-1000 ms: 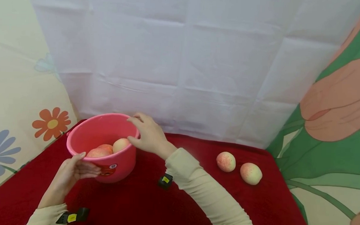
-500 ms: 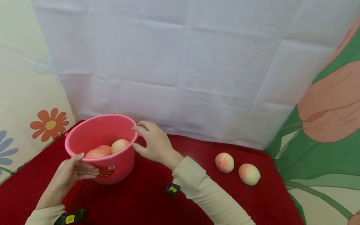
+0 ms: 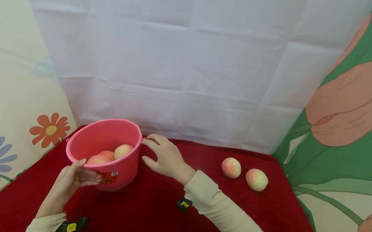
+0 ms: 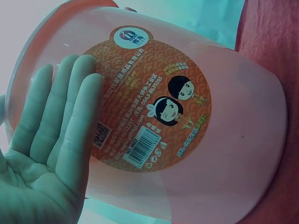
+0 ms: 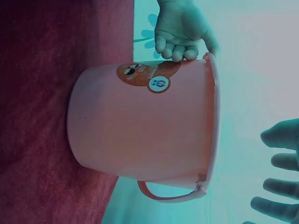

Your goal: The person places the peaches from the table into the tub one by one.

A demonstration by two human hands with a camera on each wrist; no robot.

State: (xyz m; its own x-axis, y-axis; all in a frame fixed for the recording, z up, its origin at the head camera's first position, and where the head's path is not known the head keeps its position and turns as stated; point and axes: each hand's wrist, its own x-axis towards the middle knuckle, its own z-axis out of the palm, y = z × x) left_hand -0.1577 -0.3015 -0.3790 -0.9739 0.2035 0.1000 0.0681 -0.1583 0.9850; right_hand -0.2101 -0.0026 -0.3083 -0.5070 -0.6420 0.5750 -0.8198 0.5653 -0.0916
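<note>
A pink plastic bucket (image 3: pixel 127 173) stands on the red cloth at the left of the head view. Inside lie three peaches, a pale one (image 3: pixel 123 151) and two redder ones. My left hand (image 3: pixel 68 182) holds the bucket's near rim, thumb over the edge and fingers along the outer wall, beside a round printed label (image 4: pixel 154 107). To the right of the bucket is my right hand (image 3: pixel 167 159), its fingers spread and holding nothing. The right wrist view shows a gap between those fingers (image 5: pixel 280 184) and the rim. The bucket's handle (image 5: pixel 170 199) hangs along its far side.
Two more peaches, one (image 3: pixel 231 167) left of the other (image 3: pixel 256 180), lie on the red cloth (image 3: pixel 158 203) at the right. A white sheet (image 3: pixel 187 68) hangs behind the table, with flower-patterned cloth (image 3: pixel 349 111) on both sides.
My right hand has drawn away from the peaches and rim, moving right and toward me. The left hand keeps its hold on the bucket. The view has shifted slightly.
</note>
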